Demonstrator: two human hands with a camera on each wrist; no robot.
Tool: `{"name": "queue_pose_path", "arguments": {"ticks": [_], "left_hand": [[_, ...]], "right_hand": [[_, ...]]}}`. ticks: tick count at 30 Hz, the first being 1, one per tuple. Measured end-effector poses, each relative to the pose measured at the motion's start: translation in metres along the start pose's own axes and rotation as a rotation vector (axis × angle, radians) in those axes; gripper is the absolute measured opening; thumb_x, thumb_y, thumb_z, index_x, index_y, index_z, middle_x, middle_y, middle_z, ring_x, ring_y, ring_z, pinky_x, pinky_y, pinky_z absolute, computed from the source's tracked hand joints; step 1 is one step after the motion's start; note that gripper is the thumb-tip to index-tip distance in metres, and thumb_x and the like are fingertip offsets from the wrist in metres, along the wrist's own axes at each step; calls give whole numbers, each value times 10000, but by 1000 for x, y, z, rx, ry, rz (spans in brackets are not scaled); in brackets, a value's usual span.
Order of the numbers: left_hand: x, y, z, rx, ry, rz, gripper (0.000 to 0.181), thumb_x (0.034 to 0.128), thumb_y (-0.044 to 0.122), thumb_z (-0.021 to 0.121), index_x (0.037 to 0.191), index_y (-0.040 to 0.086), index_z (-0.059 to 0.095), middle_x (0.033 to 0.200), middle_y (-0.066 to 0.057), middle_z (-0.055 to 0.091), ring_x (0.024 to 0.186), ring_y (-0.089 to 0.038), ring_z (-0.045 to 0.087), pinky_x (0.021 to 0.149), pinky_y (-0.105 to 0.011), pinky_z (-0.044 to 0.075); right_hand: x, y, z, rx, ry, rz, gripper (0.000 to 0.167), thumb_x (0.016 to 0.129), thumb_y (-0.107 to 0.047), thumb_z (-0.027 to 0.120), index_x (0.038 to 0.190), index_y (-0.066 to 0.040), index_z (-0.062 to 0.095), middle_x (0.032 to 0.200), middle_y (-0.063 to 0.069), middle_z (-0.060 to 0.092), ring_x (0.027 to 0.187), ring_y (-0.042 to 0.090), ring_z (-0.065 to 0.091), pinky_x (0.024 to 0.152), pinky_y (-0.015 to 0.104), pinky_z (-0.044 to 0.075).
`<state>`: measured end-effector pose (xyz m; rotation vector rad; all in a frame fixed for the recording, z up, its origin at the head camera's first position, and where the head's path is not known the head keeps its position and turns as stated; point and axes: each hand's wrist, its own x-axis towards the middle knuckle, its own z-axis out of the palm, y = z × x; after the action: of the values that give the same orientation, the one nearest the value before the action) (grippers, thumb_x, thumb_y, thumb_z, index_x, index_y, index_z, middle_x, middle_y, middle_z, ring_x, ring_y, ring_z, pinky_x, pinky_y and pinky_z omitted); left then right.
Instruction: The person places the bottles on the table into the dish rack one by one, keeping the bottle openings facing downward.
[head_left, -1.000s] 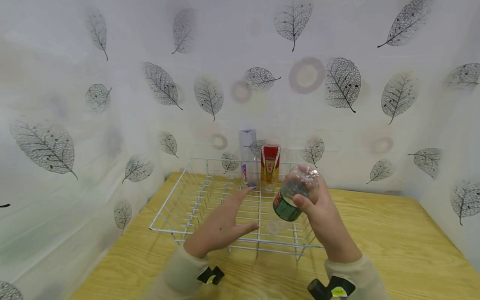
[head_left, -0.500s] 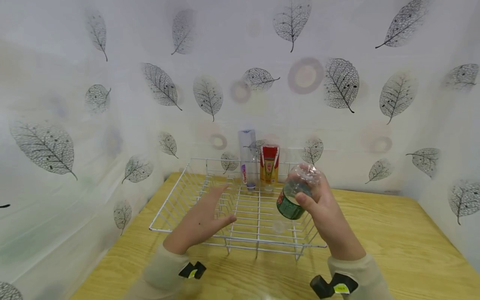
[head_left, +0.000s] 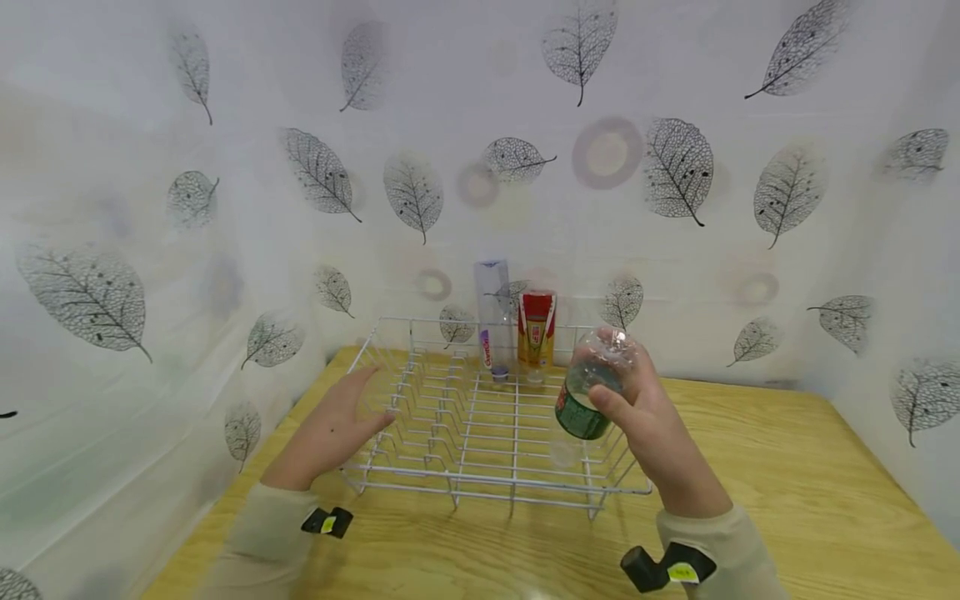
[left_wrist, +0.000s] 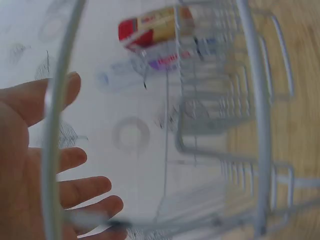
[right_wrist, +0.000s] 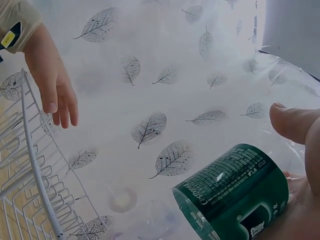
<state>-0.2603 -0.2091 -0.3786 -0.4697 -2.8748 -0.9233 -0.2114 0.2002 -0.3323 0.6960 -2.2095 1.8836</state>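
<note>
My right hand (head_left: 656, 433) grips a clear plastic bottle (head_left: 583, 408) with a green label, tilted with its neck end down over the right part of a white wire dish rack (head_left: 408, 486). In the right wrist view the green label (right_wrist: 235, 195) fills the lower right, beside my thumb. My left hand (head_left: 330, 429) holds nothing. Its fingers extend near the rack's left side, and whether they touch the wires cannot be told. At the rack's back stand a clear bottle (head_left: 492, 312) with a purple label and a red and yellow bottle (head_left: 536, 337), both neck down.
The rack stands on a wood-grain table (head_left: 772, 467). A pale curtain (head_left: 480, 225) with leaf prints closes off the back and both sides. Upright wire dividers (head_left: 442, 417) run along the rack's left part.
My left hand has moved left, from the rack's middle to its left side. The right hand and the green-labelled bottle have barely shifted. Both bottles at the back stay where they were.
</note>
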Motion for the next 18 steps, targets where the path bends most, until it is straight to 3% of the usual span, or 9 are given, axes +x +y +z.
{"name": "queue_pose_path", "arguments": {"ticks": [5,10,14,18], "left_hand": [[-3,-28,-9,-26,-15,-71,863,996,426,630,1611,27,176,1631,-254,197,1464,-481,208,1127,-684,231],[-3,-50,-16,-103,-68,-126,879,1016,377,600,1614,0,78,1620,-311,150,1449,-527,184,1115,-708,220],[-5,-65,-21,-235,-120,-188,888,1043,437,537,1630,75,-24,1634,-308,85,1463,-529,138,1121,-706,198],[-7,-75,-19,-399,-157,-198,803,1080,305,493,1623,55,-43,1631,-313,88,1471,-513,139,1140,-661,214]], "right_hand": [[1,0,-2,20,-9,9,644,1058,-130,521,1593,-265,189,1474,96,462,1267,317,506,962,403,501],[-1,1,-4,-4,-10,8,655,1062,-131,513,1605,-216,156,1481,101,457,1286,279,486,972,312,475],[1,0,-5,5,-16,10,650,1065,-146,513,1603,-228,157,1486,100,456,1254,292,543,985,298,472],[2,1,-4,-5,-19,20,657,1065,-152,514,1608,-221,151,1497,102,445,1282,283,510,984,276,465]]}}
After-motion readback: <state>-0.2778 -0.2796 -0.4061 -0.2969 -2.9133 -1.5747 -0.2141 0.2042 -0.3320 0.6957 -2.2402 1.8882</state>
